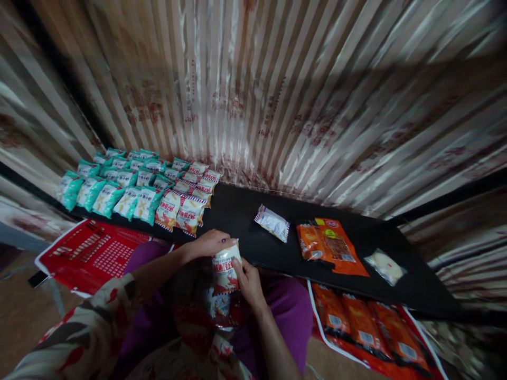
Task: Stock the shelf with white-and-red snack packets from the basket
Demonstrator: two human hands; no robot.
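Above my lap is a small white snack packet (225, 272) with red print, held upright between my hands. My right hand (249, 282) grips its right edge, thumb across the front. My left hand (214, 244) is closed at its top edge, fingertips partly hidden behind it. Just below, in shadow on my lap, lies a glossy packet (219, 306); its kind is hard to make out. Ahead to the left on the black table (233, 211), similar red-and-white packets (189, 214) stand in rows beside several teal packets (127, 203).
A lone packet (272, 222) lies face down at mid-table. Right of it are orange food packs (336, 245) and a clear-wrapped round white item (384, 265). Red bags (99, 256) hang below the table edge, one with orange packs (366, 324). A striped curtain (253, 105) closes the back.
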